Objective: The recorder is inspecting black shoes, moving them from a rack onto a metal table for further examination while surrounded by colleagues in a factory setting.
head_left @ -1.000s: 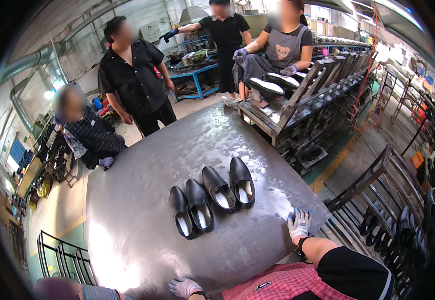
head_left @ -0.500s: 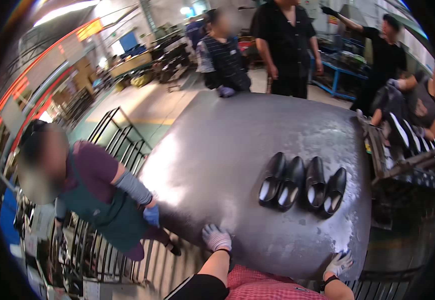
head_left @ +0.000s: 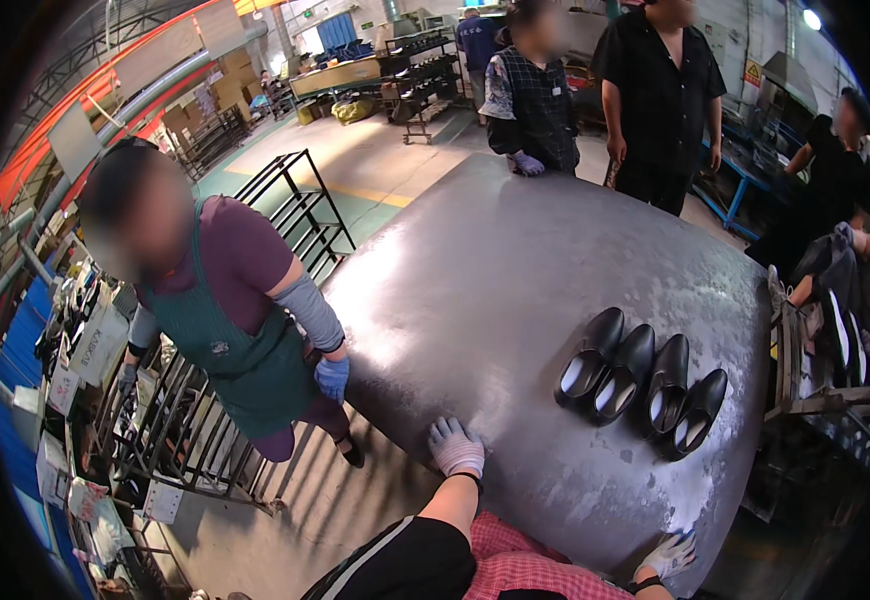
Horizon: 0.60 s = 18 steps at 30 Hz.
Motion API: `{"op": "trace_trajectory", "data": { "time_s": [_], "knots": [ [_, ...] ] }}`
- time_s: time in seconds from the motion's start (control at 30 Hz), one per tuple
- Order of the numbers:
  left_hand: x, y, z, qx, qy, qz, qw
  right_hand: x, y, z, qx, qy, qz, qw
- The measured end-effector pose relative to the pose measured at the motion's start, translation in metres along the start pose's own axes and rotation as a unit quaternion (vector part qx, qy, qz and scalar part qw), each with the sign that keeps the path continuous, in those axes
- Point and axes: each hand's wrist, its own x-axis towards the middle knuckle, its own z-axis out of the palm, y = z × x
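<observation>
My left hand (head_left: 455,447), in a pale knit glove, rests flat on the near edge of a grey metal-topped table (head_left: 475,290), fingers spread and holding nothing. Farther right, my gloved right hand (head_left: 670,556) lies open at the table's near right corner, its fingers stretched out on the surface. Several black slip-on shoes (head_left: 623,375) with pale insoles stand in a slanted row on the right half of the table, beyond my right hand. Neither hand touches them.
On the left stands a person in a green apron (head_left: 225,345), beside black metal racks (head_left: 190,440). Two people (head_left: 540,110) stand at the far edge. At right, a person's gloved hand is near a wooden rack (head_left: 835,398) with dark shoes.
My view has swung left, so the table and shoes sit farther right and lower. Both hands stay on the table; the shoes keep their row. The person at left now faces more downward.
</observation>
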Motion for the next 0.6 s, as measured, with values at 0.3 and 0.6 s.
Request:
{"op": "trace_trajectory", "data": {
  "time_s": [0.3, 0.6],
  "knots": [
    [-0.0008, 0.001, 0.0023, 0.016, 0.006, -0.004, 1.0, 0.0005, -0.0026, -0.0001, -0.035, -0.044, 0.054, 0.997],
    [0.0021, 0.0036, -0.0043, 0.018, -0.042, -0.009, 0.999, 0.0035, -0.0042, 0.0, -0.038, -0.023, 0.029, 0.999]
  ]
}}
